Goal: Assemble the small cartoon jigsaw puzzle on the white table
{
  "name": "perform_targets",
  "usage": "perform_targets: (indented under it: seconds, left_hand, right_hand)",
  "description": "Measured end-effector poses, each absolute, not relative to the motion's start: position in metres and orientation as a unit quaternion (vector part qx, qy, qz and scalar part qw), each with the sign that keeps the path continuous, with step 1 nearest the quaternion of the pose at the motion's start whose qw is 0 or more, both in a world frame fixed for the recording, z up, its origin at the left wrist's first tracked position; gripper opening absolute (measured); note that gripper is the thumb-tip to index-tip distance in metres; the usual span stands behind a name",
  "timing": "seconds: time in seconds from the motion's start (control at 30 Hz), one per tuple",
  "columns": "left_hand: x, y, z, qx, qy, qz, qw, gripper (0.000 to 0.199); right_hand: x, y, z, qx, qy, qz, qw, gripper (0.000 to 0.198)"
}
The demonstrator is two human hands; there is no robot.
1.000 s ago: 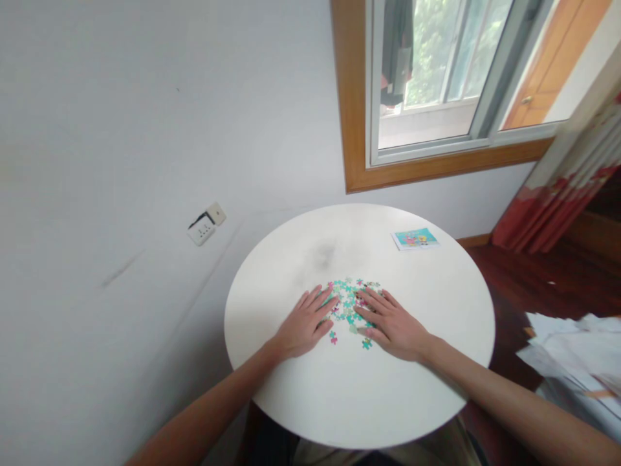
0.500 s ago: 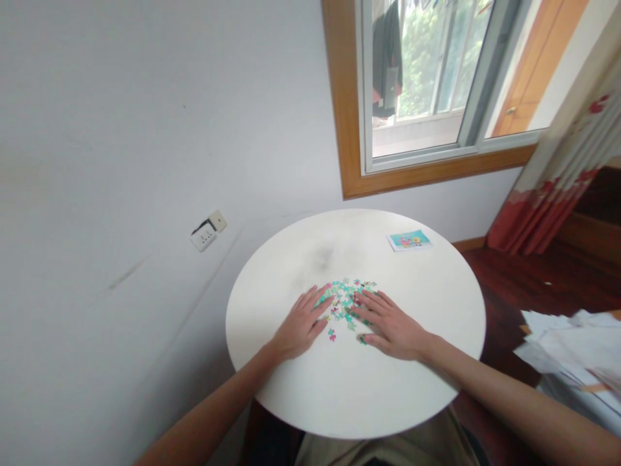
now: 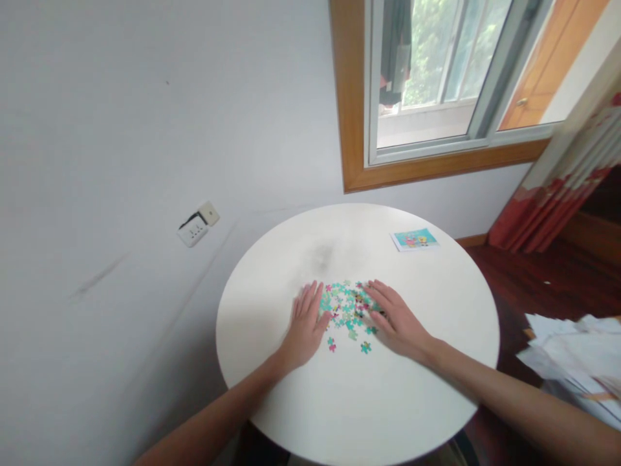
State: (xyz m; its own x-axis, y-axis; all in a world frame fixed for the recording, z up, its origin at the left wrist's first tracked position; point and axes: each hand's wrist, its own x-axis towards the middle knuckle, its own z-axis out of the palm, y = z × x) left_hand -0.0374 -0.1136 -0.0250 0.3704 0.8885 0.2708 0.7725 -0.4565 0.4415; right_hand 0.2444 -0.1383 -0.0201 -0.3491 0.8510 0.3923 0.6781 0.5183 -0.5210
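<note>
A loose heap of jigsaw puzzle pieces [image 3: 345, 307], mostly teal with some pink, yellow and pale green, lies on the round white table [image 3: 359, 401]. My left hand [image 3: 305, 327] rests along the heap's left side, fingers stretched out and thumb towards the pieces. On the right side, my right hand [image 3: 395, 320] lies with fingers extended, its fingertips at the heap's edge and hiding some pieces. A teal and pink piece [image 3: 332, 345] and a teal piece [image 3: 365, 347] lie apart, nearer to me.
A small teal picture card or booklet [image 3: 415, 240] with cartoon figures lies at the table's back right. Behind stand a white wall with a socket [image 3: 193, 230] and a wood-framed window [image 3: 353, 171]. A pile of papers [image 3: 577, 353] is off to the right.
Both hands have moved outward from over the heap to its sides, uncovering more pieces. A teal piece near my right thumb now lies fully in sight. The view has shifted slightly.
</note>
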Motion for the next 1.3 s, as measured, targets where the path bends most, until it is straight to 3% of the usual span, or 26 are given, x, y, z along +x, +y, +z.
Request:
perform_targets:
  seconds: [0.13, 0.27, 0.5, 0.73, 1.13, 1.3]
  left_hand:
    - [-0.048, -0.059, -0.021, 0.741, 0.541, 0.349, 0.193, 0.059]
    - [-0.044, 0.000, -0.015, 0.750, 0.527, 0.321, 0.239, 0.062]
    - [0.001, 0.064, -0.022, 0.809, 0.471, 0.276, 0.217, 0.056]
    - [0.006, 0.067, -0.024, 0.865, 0.405, 0.244, 0.170, 0.049]
    - [-0.001, 0.052, -0.016, 0.835, 0.391, 0.279, 0.269, 0.038]
    - [-0.002, 0.040, 0.017, 0.859, 0.338, 0.236, 0.304, 0.024]
  right_hand:
    - [0.248, -0.090, -0.028, -0.522, -0.732, 0.150, 0.411, 0.051]
    - [0.244, -0.025, -0.031, -0.561, -0.659, 0.160, 0.474, 0.053]
    - [0.234, 0.049, -0.029, -0.603, -0.612, 0.196, 0.472, 0.040]
    - [0.235, 0.056, -0.037, -0.580, -0.621, 0.212, 0.482, 0.034]
    - [0.248, 0.055, -0.036, -0.548, -0.520, 0.325, 0.569, 0.029]
    - [0.247, 0.054, -0.034, -0.535, -0.517, 0.344, 0.573, 0.028]
